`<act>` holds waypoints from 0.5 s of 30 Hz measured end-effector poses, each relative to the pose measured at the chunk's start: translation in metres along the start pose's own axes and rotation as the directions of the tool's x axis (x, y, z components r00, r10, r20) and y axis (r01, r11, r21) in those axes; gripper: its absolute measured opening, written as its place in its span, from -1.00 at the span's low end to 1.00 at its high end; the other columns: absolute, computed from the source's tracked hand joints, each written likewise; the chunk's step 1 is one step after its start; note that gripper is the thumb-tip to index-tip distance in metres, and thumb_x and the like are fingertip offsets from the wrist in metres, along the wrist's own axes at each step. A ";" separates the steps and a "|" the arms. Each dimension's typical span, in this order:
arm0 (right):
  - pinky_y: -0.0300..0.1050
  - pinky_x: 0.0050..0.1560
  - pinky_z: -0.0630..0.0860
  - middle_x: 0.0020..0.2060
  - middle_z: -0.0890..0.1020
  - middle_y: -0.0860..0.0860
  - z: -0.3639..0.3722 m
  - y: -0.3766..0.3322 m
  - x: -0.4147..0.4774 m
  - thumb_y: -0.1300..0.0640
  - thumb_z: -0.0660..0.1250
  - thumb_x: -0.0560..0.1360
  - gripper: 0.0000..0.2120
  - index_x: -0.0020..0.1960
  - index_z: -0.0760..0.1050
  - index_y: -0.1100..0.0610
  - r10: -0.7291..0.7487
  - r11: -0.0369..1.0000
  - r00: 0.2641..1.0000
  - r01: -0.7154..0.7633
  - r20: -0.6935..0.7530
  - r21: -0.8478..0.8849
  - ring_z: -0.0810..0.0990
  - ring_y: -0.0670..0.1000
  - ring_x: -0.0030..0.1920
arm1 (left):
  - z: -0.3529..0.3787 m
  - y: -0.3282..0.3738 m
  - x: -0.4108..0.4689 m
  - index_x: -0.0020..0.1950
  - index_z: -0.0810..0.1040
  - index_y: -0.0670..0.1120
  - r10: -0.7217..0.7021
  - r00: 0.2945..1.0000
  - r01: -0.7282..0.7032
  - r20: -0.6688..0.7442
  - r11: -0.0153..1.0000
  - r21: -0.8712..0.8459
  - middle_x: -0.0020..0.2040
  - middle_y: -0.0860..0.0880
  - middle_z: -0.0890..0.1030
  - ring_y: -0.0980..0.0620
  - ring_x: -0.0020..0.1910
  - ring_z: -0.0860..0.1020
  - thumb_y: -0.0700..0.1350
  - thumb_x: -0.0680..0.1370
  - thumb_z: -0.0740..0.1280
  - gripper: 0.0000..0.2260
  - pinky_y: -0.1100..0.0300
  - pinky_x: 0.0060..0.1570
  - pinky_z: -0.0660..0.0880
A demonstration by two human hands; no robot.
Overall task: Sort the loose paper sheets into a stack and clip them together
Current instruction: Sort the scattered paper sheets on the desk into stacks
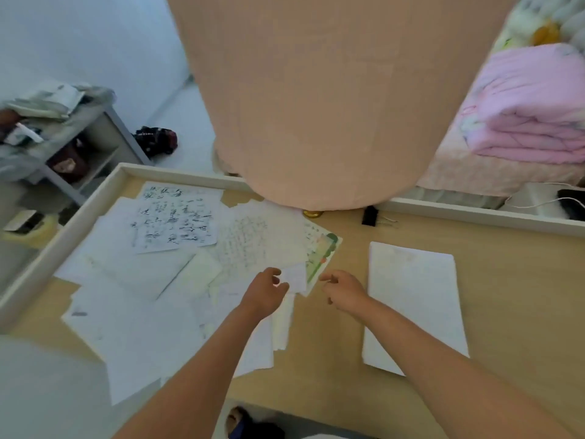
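Observation:
Loose paper sheets lie scattered over the left half of the wooden table, some with dark handwriting. One sheet has a green border. A neat white stack lies on the right. A black binder clip rests near the table's far rim. My left hand pinches the edge of a small white sheet at the pile's right side. Just right of it, beside the green-bordered sheet, hovers my right hand with fingers loosely curled and nothing in them.
A large peach-coloured cloth-covered shape overhangs the table's far edge. The table has a raised white rim. A grey shelf stands at the left, a bed with a folded pink quilt at the right. A small yellow object sits by the cloth.

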State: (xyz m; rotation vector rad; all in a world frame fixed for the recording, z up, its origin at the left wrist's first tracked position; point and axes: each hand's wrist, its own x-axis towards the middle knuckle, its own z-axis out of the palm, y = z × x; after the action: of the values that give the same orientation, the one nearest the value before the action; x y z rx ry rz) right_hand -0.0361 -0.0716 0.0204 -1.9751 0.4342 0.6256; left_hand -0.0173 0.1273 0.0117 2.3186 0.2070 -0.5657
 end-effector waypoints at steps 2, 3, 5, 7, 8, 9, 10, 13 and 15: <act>-0.19 -0.25 0.50 0.03 0.61 0.00 0.044 -0.023 0.003 0.20 0.20 0.54 -0.70 0.23 0.52 0.02 0.045 0.999 0.999 -0.045 0.029 0.008 0.60 -0.04 -0.18 | -0.038 -0.042 0.004 0.43 0.40 -0.06 -0.005 1.000 0.006 -0.024 1.000 0.018 0.28 -0.05 0.51 -0.02 0.16 0.54 0.00 0.59 0.32 -0.58 0.19 0.02 0.44; -0.16 -0.25 0.51 0.00 0.63 0.02 0.064 -0.034 0.005 0.20 0.22 0.54 -0.71 0.23 0.53 0.03 0.069 0.998 0.997 -0.069 0.047 0.002 0.61 -0.02 -0.20 | -0.057 -0.064 0.006 0.43 0.40 -0.06 -0.019 0.999 0.021 -0.041 0.999 0.037 0.29 -0.06 0.51 -0.03 0.20 0.52 0.00 0.59 0.32 -0.58 0.16 0.08 0.44; -0.14 -0.25 0.50 -0.02 0.64 0.04 0.099 -0.057 0.011 0.19 0.25 0.54 -0.73 0.21 0.53 0.04 0.093 0.996 0.993 -0.092 0.078 -0.013 0.61 -0.01 -0.19 | -0.092 -0.106 0.010 0.44 0.38 -0.06 -0.052 0.997 0.058 -0.062 0.993 0.100 0.33 -0.08 0.48 -0.07 0.30 0.46 0.00 0.58 0.33 -0.55 0.06 0.24 0.43; -0.14 -0.23 0.51 -0.01 0.64 0.05 0.130 -0.080 0.019 0.19 0.26 0.55 -0.74 0.22 0.53 0.06 0.104 0.995 0.991 -0.104 0.085 0.000 0.61 -0.01 -0.18 | -0.124 -0.145 0.013 0.47 0.35 -0.06 -0.087 0.991 0.105 -0.099 0.975 0.196 0.39 -0.10 0.42 -0.11 0.39 0.35 0.01 0.57 0.33 -0.52 -0.01 0.31 0.38; -0.14 -0.23 0.51 0.00 0.64 0.06 0.144 -0.089 0.023 0.20 0.26 0.55 -0.74 0.22 0.52 0.06 0.109 0.994 0.990 -0.110 0.085 0.011 0.61 -0.01 -0.17 | -0.139 -0.163 0.014 0.48 0.33 -0.06 -0.101 0.986 0.131 -0.130 0.959 0.253 0.42 -0.10 0.38 -0.13 0.42 0.30 0.01 0.57 0.33 -0.49 -0.02 0.32 0.36; -0.15 -0.21 0.52 0.01 0.63 0.06 0.158 -0.096 0.027 0.20 0.25 0.56 -0.73 0.24 0.51 0.06 0.108 0.994 0.990 -0.110 0.087 0.017 0.61 0.00 -0.15 | -0.153 -0.180 0.014 0.50 0.30 -0.07 -0.107 0.981 0.153 -0.163 0.939 0.307 0.46 -0.11 0.34 -0.14 0.45 0.26 0.02 0.56 0.33 -0.46 -0.03 0.34 0.33; -0.15 -0.17 0.53 0.04 0.62 0.06 0.171 -0.103 0.031 0.20 0.25 0.56 -0.72 0.25 0.51 0.05 0.098 0.995 0.991 -0.099 0.090 0.011 0.61 0.00 -0.10 | -0.166 -0.196 0.015 0.53 0.26 -0.08 -0.110 0.976 0.171 -0.187 0.920 0.353 0.50 -0.12 0.28 -0.15 0.48 0.22 0.05 0.56 0.33 -0.42 -0.04 0.36 0.30; -0.12 0.13 0.52 0.22 0.56 0.01 0.204 -0.117 0.049 0.17 0.27 0.56 -0.68 0.30 0.48 0.03 0.022 0.997 0.997 -0.017 0.072 -0.074 0.56 0.01 0.15 | -0.194 -0.237 0.024 0.60 0.06 -0.10 -0.133 0.978 0.191 -0.160 0.877 0.442 0.61 -0.12 0.00 -0.15 0.58 -0.01 0.19 0.50 0.37 -0.18 -0.08 0.49 0.14; -0.09 0.26 0.48 0.31 0.50 -0.01 0.220 -0.126 0.062 0.17 0.30 0.54 -0.64 0.33 0.46 0.03 -0.031 0.992 0.998 0.037 0.052 -0.119 0.50 0.01 0.26 | -0.202 -0.254 0.031 0.62 -0.10 -0.09 -0.142 0.986 0.166 -0.087 0.873 0.459 0.62 -0.10 -0.16 -0.12 0.60 -0.14 0.28 0.44 0.39 -0.02 -0.10 0.52 0.00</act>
State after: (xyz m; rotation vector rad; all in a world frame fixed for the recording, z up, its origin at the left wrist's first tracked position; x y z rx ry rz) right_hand 0.0287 0.1793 -0.0126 -2.0713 0.3388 0.6915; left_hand 0.0011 0.4498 -0.0318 2.8043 0.3106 -0.6978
